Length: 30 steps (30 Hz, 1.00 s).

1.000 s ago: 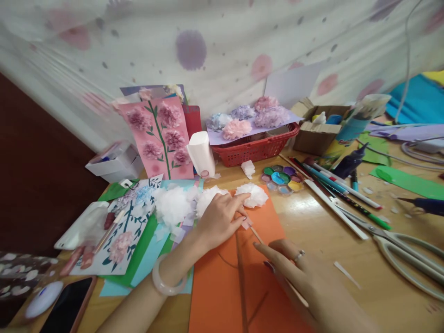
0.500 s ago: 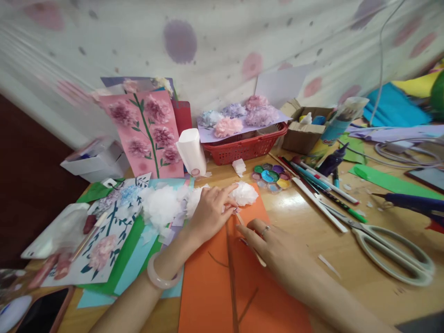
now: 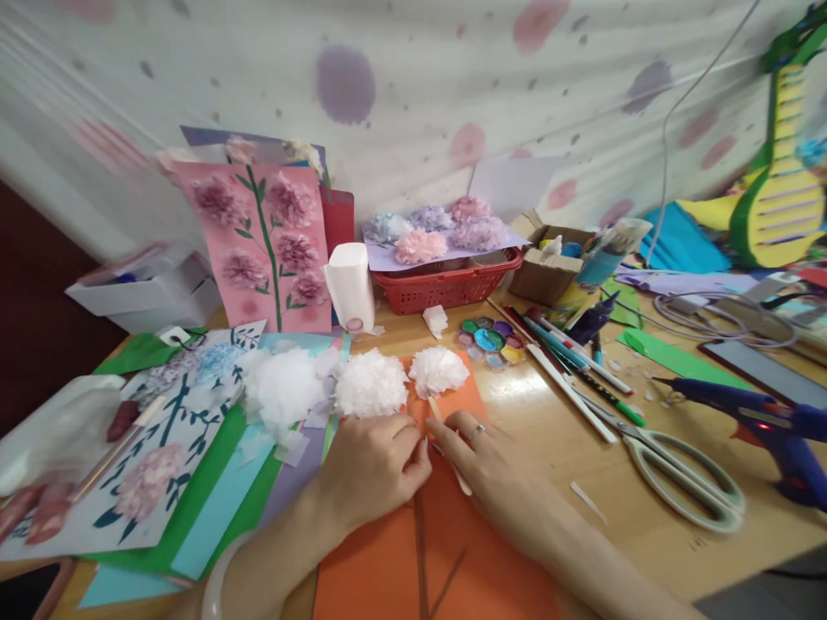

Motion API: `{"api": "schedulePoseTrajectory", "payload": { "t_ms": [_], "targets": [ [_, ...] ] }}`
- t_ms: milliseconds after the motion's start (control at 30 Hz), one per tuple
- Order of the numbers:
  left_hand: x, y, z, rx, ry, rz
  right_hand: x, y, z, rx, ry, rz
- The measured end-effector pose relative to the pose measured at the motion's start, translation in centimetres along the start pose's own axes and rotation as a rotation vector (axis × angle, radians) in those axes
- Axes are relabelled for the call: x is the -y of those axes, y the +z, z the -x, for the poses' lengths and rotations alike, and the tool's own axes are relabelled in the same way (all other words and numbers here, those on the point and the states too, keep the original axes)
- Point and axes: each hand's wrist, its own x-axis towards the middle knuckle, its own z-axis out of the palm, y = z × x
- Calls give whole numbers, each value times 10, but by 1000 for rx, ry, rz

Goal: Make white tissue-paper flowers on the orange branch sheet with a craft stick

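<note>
My left hand (image 3: 375, 469) rests on the orange paper sheet (image 3: 452, 551), its fingertips pinched together near the drawn brown stem line. My right hand (image 3: 491, 465), with a ring on one finger, lies beside it and holds a thin wooden stick (image 3: 445, 439) that points up toward a white tissue flower (image 3: 439, 370). A second white tissue flower (image 3: 370, 385) sits just above my left hand, and a third fluffy white one (image 3: 282, 389) lies further left.
Large scissors (image 3: 685, 474), a blue glue gun (image 3: 762, 422), pens and a white strip lie to the right. A paint palette (image 3: 489, 337), red basket (image 3: 445, 284), white roll (image 3: 350, 284) and pink flower card (image 3: 264, 245) stand behind. Flower artwork (image 3: 155, 430) lies left.
My left hand has drawn back from the white flower toward me and pinched its fingers. My right hand moved left with the stick. The view swung right, showing the glue gun.
</note>
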Motion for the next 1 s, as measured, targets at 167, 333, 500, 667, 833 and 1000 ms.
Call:
{"api": "schedulePoseTrajectory", "payload": {
  "t_ms": [167,333,500,667,833,1000],
  "targets": [
    [-5,11,11,91,8,-225,1,0,-3,-1,-11,32],
    [-3,18,17,130,121,-320,3,1,-11,-16,-32,95],
    [-1,15,17,183,175,-324,4,9,-18,-20,-47,194],
    [-2,15,15,155,162,-354,6,11,-16,-30,-57,192],
    [-4,16,15,168,159,-356,12,-1,-5,-62,-46,141],
    [-3,19,18,145,144,-351,17,-10,22,-173,-2,-40]
  ]
}}
